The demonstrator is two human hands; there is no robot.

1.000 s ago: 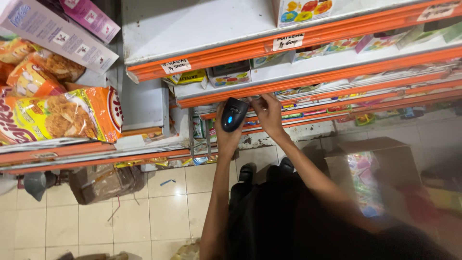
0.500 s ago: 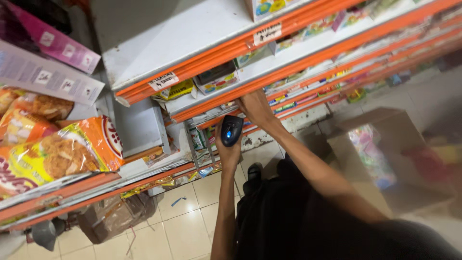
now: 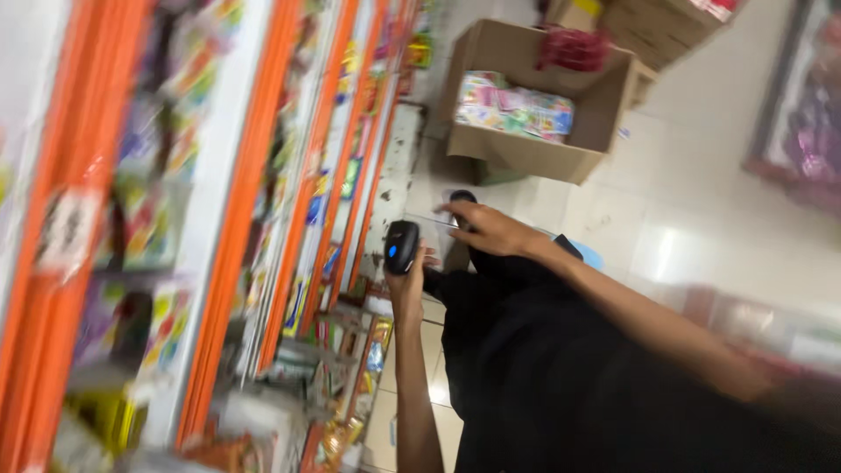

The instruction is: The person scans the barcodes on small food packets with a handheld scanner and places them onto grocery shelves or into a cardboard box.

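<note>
Your left hand (image 3: 408,282) is clamped around the black handheld scanner (image 3: 401,247) | scanner stands above the fist, long axis along your forearm, head toward the orange-edged shelves (image 3: 263,175) | your right hand (image 3: 491,229), just beside it, fingers loosely spread, holds nothing | cardboard box (image 3: 526,140) well apart.

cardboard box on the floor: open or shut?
Open: the cardboard box has its flaps up, with colourful packs showing inside.
</note>
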